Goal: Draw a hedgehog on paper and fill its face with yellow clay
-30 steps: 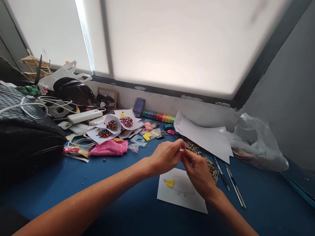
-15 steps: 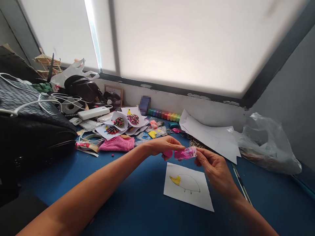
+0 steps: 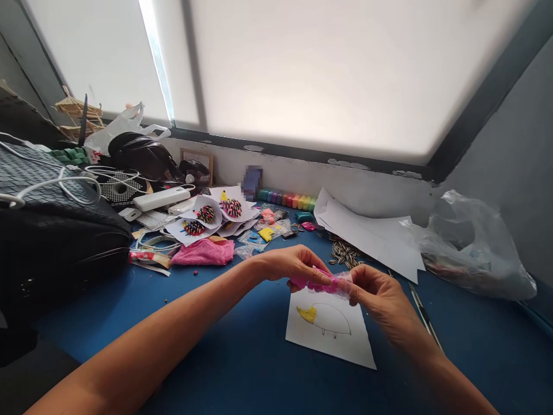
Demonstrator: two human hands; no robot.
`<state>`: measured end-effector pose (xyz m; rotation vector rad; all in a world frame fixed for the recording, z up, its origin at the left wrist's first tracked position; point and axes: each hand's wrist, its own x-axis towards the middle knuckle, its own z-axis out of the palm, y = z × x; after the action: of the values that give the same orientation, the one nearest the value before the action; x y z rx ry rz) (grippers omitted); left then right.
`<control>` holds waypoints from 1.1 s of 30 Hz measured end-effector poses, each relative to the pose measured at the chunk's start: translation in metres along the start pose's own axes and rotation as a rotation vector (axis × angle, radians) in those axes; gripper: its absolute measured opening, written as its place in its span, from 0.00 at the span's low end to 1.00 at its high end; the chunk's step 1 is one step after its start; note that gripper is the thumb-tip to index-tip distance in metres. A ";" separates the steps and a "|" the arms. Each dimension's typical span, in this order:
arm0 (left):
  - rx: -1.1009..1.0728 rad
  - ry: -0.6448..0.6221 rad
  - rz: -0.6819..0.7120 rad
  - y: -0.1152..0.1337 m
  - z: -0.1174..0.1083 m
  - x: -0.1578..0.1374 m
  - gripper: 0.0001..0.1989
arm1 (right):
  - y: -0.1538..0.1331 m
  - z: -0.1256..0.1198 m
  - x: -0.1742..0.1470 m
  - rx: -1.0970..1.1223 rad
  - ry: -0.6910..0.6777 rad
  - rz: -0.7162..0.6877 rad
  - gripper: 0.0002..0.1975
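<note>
Pink modelling clay (image 3: 320,279) in a clear plastic wrapper (image 3: 343,285) is held between both hands above the blue table. My left hand (image 3: 298,266) is closed on the clay, with some pink showing beneath its fingers. My right hand (image 3: 375,291) pinches the wrapper's right end. Just below lies a white sheet of paper (image 3: 332,349) with an outlined hedgehog-like animal; its pointed head is filled with yellow clay (image 3: 307,314). The sheet's top edge is partly hidden by the hands.
Sunflower seeds (image 3: 343,252) lie in a pile behind the hands, beside white papers (image 3: 371,236). Finished hedgehog pictures (image 3: 205,214), a pink cloth (image 3: 203,252) and clay packets (image 3: 268,232) are at the left. A plastic bag (image 3: 479,259) and a pen-like tool (image 3: 425,317) are at the right.
Both hands have moved slightly down and closer together. My left thumb now lies over the clay in the wrapper, and more of the seed pile shows.
</note>
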<state>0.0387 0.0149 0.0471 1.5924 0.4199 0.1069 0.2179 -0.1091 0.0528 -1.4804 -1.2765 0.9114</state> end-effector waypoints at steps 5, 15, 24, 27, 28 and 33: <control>-0.005 0.049 0.038 -0.003 0.000 0.003 0.20 | 0.004 -0.007 0.002 -0.011 -0.031 -0.022 0.20; -0.021 0.099 0.067 -0.002 0.003 0.005 0.24 | -0.001 -0.004 -0.004 -0.109 -0.069 -0.028 0.24; -0.025 0.083 0.069 -0.003 0.000 0.005 0.23 | 0.001 -0.001 -0.003 -0.031 0.073 -0.036 0.21; -0.007 0.092 0.058 -0.003 -0.002 0.005 0.23 | 0.001 -0.002 -0.002 -0.012 0.131 -0.043 0.22; 0.001 0.107 0.059 -0.003 -0.002 0.005 0.23 | 0.001 -0.002 -0.002 -0.008 0.145 -0.042 0.23; 0.057 0.181 0.076 -0.002 -0.001 0.004 0.20 | -0.003 0.000 -0.004 -0.013 0.125 -0.024 0.30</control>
<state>0.0415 0.0173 0.0450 1.6618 0.5061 0.3014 0.2163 -0.1126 0.0555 -1.5054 -1.2075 0.7839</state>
